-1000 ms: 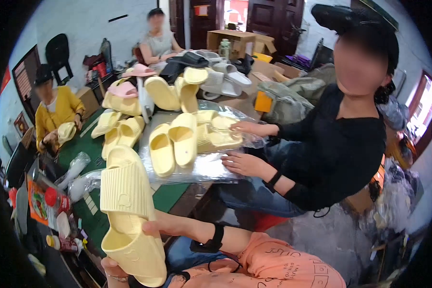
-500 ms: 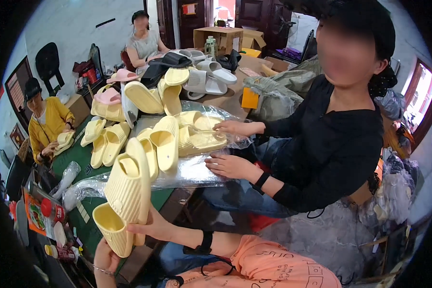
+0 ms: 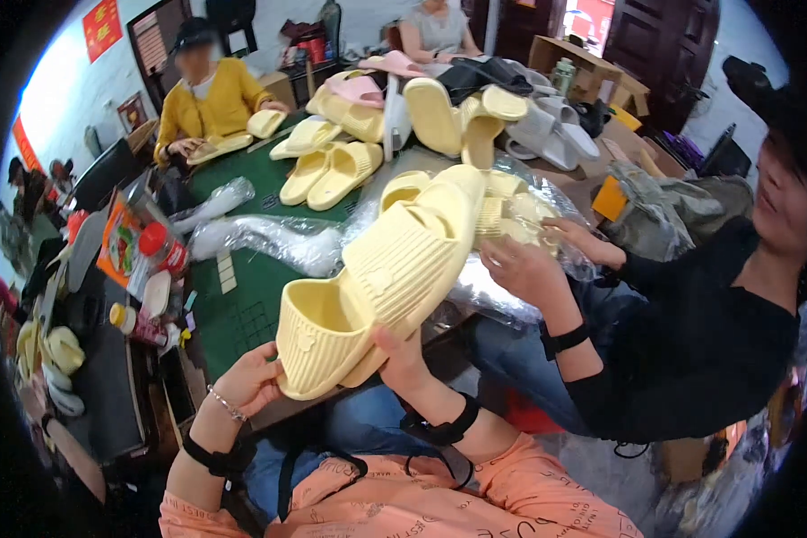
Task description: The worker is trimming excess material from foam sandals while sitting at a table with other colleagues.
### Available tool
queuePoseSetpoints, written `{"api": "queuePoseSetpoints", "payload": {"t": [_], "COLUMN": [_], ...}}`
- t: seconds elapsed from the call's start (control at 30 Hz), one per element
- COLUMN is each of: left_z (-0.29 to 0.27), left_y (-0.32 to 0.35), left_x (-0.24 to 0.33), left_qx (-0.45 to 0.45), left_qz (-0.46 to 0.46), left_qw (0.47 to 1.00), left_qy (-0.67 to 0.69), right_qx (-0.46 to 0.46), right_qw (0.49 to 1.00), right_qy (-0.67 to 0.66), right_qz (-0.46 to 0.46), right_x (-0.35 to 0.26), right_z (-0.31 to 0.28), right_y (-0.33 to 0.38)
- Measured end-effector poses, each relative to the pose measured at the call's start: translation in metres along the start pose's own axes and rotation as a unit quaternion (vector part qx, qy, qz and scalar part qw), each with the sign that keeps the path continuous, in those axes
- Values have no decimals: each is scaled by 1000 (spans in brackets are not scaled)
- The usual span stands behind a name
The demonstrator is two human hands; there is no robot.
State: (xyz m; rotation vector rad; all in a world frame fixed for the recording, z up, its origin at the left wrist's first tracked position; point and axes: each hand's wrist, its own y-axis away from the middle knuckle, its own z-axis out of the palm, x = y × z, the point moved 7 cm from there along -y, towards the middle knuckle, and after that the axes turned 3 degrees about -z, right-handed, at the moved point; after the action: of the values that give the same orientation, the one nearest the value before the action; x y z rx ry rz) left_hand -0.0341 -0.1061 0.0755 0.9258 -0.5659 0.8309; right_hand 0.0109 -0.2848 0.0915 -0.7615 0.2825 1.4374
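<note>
Two pale yellow ribbed slippers are held up together in front of me, above the near edge of the table. The lower slipper (image 3: 318, 354) has its toe toward me, and my left hand (image 3: 247, 384) pinches its left edge. My right hand (image 3: 402, 360) grips the pair from the right, with its thumb on the side and the other fingers mostly hidden underneath. The second slipper (image 3: 412, 260) lies beyond and partly behind the first, its sole edge tilted up to the right. Each strap bears a small raised figure.
More yellow slippers (image 3: 332, 170) stand on the green table mat (image 3: 251, 305), with clear plastic bags (image 3: 269, 244) nearby. Pink, black and grey slippers (image 3: 547, 130) are piled farther back. At my right a co-worker's hand (image 3: 522, 269) is over bagged slippers. Jars (image 3: 161, 247) stand left.
My view has swung left, so the table sits farther right. The slippers have tipped from upright to a more slanted pose, still in both hands. The co-worker's near hand has lifted toward the slippers.
</note>
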Motion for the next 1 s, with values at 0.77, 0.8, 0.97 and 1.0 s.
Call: {"api": "queuePoseSetpoints", "payload": {"t": [0.77, 0.8, 0.97, 1.0], "left_z": [-102, -110, -131, -137], "left_y": [59, 60, 54, 49], "left_x": [-18, -6, 79, 96], "left_qx": [138, 147, 191, 191], "left_qz": [68, 94, 138, 130], "left_qw": [985, 978, 928, 905], "left_qy": [-82, -111, -288, -356], "right_qx": [50, 20, -100, -118], "right_qw": [995, 988, 944, 936], "right_qy": [65, 86, 37, 46], "right_qz": [62, 124, 313, 329], "right_x": [-37, -18, 56, 73], "right_z": [-16, -11, 9, 11], "right_y": [-39, -35, -22, -24]}}
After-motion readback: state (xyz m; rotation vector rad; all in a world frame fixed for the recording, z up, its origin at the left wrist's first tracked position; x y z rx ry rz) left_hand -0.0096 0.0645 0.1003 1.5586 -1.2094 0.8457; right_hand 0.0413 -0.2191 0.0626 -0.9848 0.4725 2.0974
